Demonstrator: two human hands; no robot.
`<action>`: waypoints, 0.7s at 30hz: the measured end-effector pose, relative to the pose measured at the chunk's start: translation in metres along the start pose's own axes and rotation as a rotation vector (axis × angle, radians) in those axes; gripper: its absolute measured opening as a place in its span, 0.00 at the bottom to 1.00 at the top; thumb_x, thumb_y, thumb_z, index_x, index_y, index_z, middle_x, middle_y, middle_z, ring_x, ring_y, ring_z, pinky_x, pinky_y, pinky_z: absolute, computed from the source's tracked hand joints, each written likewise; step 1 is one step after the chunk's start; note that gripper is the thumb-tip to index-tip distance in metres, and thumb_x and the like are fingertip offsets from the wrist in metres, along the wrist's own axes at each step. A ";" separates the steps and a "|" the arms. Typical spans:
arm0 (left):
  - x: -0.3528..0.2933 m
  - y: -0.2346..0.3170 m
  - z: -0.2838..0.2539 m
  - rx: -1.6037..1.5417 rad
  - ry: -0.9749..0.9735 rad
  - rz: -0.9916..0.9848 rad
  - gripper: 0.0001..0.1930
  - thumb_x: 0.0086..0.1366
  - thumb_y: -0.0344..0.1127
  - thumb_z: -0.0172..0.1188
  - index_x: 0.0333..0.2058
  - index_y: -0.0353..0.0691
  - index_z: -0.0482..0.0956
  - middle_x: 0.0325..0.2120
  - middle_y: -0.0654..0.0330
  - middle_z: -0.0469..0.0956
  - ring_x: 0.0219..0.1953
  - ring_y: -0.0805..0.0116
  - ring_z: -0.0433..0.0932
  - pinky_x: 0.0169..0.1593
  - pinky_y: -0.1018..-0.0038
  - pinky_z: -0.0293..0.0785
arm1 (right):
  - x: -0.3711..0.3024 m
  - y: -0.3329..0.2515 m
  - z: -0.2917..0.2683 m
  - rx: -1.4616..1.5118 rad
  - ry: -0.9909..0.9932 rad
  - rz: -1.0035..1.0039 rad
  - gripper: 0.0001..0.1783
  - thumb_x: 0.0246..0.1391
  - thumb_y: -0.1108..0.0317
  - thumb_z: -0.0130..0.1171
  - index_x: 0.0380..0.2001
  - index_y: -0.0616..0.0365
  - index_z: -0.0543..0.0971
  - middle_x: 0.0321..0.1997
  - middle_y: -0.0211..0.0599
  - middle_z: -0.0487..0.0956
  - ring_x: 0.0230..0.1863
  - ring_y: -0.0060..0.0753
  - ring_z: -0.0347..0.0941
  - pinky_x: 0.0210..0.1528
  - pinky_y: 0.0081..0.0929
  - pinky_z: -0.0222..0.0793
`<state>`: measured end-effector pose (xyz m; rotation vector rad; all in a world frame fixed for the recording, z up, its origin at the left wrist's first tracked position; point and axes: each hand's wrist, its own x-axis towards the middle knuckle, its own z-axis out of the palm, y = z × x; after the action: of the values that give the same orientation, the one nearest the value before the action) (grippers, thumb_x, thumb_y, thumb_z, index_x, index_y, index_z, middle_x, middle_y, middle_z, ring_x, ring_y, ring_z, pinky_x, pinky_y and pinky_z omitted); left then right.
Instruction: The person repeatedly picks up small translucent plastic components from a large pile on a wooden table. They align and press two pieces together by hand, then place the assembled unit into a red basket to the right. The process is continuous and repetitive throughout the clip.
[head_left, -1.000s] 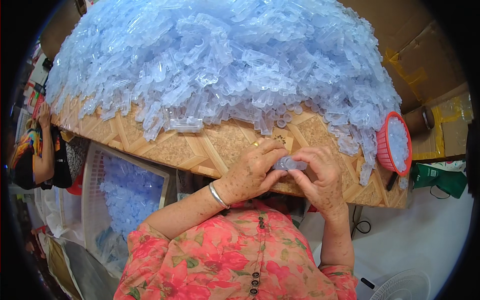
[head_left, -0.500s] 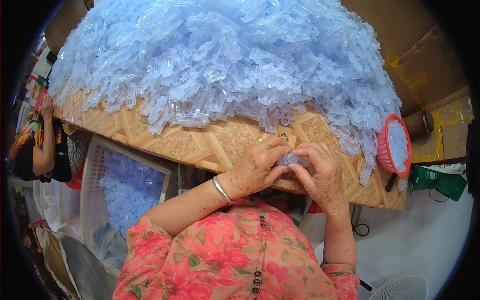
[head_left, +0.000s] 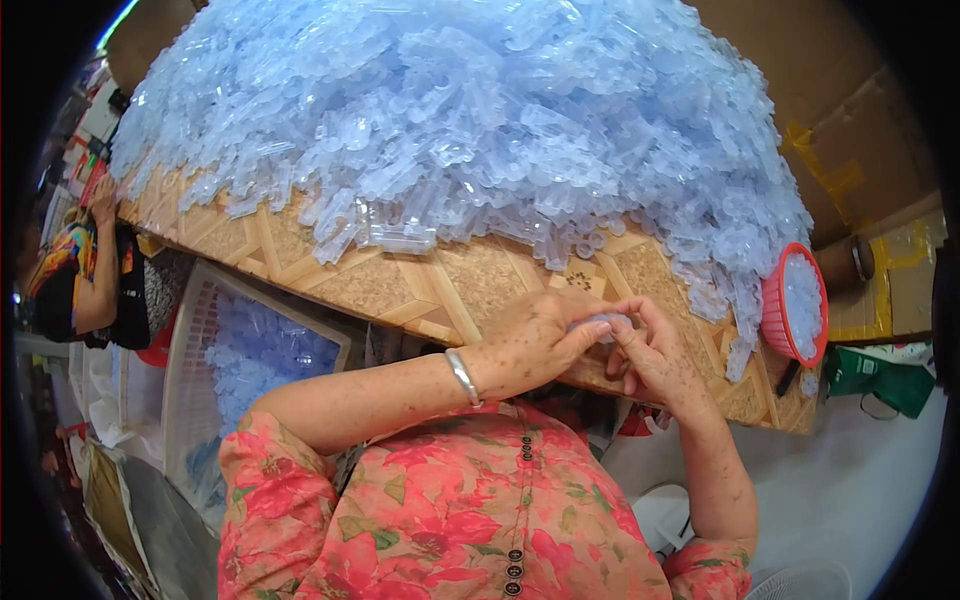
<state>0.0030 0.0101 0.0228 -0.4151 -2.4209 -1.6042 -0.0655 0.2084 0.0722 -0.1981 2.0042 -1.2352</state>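
Both hands are together above the table's near edge, closed on one small clear plastic piece [head_left: 604, 326]. My left hand [head_left: 535, 345], a silver bangle at its wrist, lies back up with its thumb pressed along the piece. My right hand [head_left: 655, 352] pinches the other end, its lower fingers curled under. Fingers cover most of the piece, so its full shape is hidden. Just beyond the hands, a huge heap of translucent bluish plastic pieces [head_left: 460, 130], many of them tube-shaped, covers most of the table. A few small round parts [head_left: 592, 242] lie at the heap's near edge.
The wood-patterned table [head_left: 420, 290] shows along its front. A red basket [head_left: 770, 310] of clear parts stands at the right end. A white crate [head_left: 190, 400] with more parts sits at lower left. Cardboard boxes [head_left: 850, 130] stand at right; another person's arm [head_left: 98, 280] is far left.
My hands have shifted a little to the right. The left hand has rolled over the plastic piece, which showed more openly between the fingertips before. The whole view has tilted slightly.
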 end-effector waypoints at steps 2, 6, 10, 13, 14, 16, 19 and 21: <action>0.000 -0.005 0.005 -0.094 -0.023 -0.036 0.18 0.75 0.39 0.55 0.59 0.43 0.81 0.37 0.53 0.84 0.34 0.65 0.83 0.35 0.72 0.80 | 0.005 0.003 -0.002 0.105 -0.067 0.070 0.20 0.70 0.53 0.58 0.53 0.54 0.71 0.25 0.34 0.81 0.14 0.19 0.71 0.14 0.16 0.64; 0.011 0.019 -0.012 -0.513 -0.267 -0.670 0.21 0.78 0.41 0.51 0.65 0.49 0.75 0.39 0.63 0.83 0.38 0.77 0.81 0.37 0.77 0.83 | 0.010 0.000 -0.009 0.241 -0.176 0.170 0.23 0.69 0.51 0.59 0.55 0.55 0.67 0.31 0.43 0.83 0.18 0.25 0.79 0.13 0.17 0.72; 0.020 0.020 -0.014 -0.590 -0.327 -0.851 0.21 0.79 0.40 0.50 0.66 0.46 0.75 0.42 0.63 0.83 0.38 0.77 0.81 0.41 0.78 0.83 | 0.012 -0.002 -0.008 0.277 -0.191 0.224 0.24 0.69 0.53 0.60 0.56 0.57 0.65 0.34 0.45 0.83 0.23 0.31 0.83 0.16 0.20 0.78; 0.019 0.020 -0.012 -0.606 -0.267 -0.792 0.20 0.78 0.39 0.52 0.65 0.45 0.75 0.41 0.63 0.83 0.38 0.78 0.80 0.41 0.78 0.82 | 0.013 0.001 -0.006 0.292 -0.172 0.237 0.24 0.69 0.55 0.59 0.56 0.58 0.64 0.35 0.46 0.84 0.26 0.33 0.85 0.18 0.22 0.80; 0.017 0.016 -0.009 -0.548 -0.256 -0.743 0.20 0.78 0.38 0.52 0.65 0.44 0.76 0.41 0.63 0.83 0.37 0.79 0.80 0.41 0.78 0.82 | 0.013 0.003 -0.005 0.297 -0.163 0.234 0.24 0.70 0.55 0.59 0.56 0.58 0.64 0.35 0.46 0.84 0.27 0.34 0.85 0.18 0.22 0.81; 0.015 0.012 -0.002 -0.432 -0.235 -0.631 0.19 0.78 0.36 0.53 0.64 0.44 0.76 0.40 0.63 0.83 0.36 0.80 0.79 0.41 0.78 0.82 | 0.011 0.004 0.002 0.276 -0.128 0.192 0.23 0.70 0.56 0.59 0.56 0.58 0.64 0.35 0.47 0.84 0.27 0.34 0.85 0.18 0.23 0.81; 0.014 0.016 0.000 -0.437 -0.199 -0.671 0.19 0.77 0.34 0.53 0.63 0.43 0.77 0.38 0.63 0.84 0.34 0.79 0.78 0.42 0.79 0.81 | 0.014 0.006 0.000 0.256 -0.140 0.178 0.21 0.70 0.57 0.58 0.55 0.58 0.65 0.34 0.47 0.84 0.27 0.34 0.85 0.19 0.23 0.81; 0.013 0.015 0.001 -0.461 -0.204 -0.705 0.19 0.76 0.34 0.54 0.62 0.42 0.77 0.36 0.63 0.83 0.34 0.80 0.78 0.41 0.79 0.80 | 0.015 0.004 -0.002 0.247 -0.159 0.183 0.21 0.70 0.57 0.58 0.55 0.58 0.65 0.33 0.46 0.84 0.27 0.34 0.85 0.19 0.23 0.81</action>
<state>-0.0044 0.0182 0.0400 0.2738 -2.4742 -2.5350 -0.0766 0.2043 0.0613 0.0089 1.6772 -1.2927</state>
